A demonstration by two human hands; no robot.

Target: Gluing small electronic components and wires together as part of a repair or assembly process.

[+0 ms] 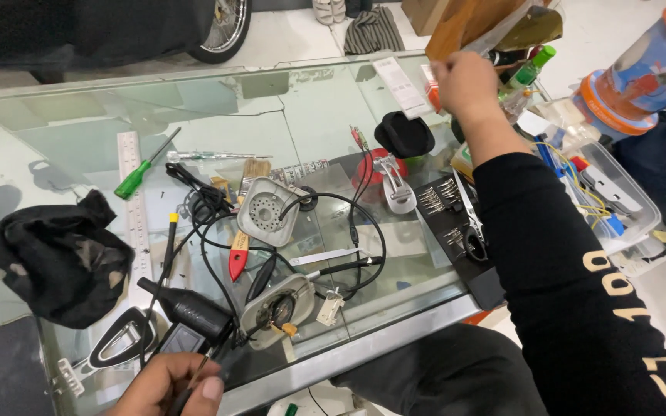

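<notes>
My left hand (165,387) is at the near edge of the glass table (79,139), closed around a thin dark tool (186,389) beside a black cone-shaped device (188,310). Just beyond lie an opened grey round housing (277,306) and a second grey housing with a perforated face (268,208), both tangled in black cables (364,231). My right hand (464,81) reaches to the far right edge. Its fingers curl at a small orange and white box (428,83) next to a white box (401,85). Its back faces me, so the grip is hidden.
A black cloth (55,254) lies at the left. Mid-table are a green screwdriver (142,171), a ruler (134,216), a paintbrush (245,223), a black cap (404,135) and a bit set (447,212). A clear tray with wires (618,192) and a green-capped bottle (529,73) stand right.
</notes>
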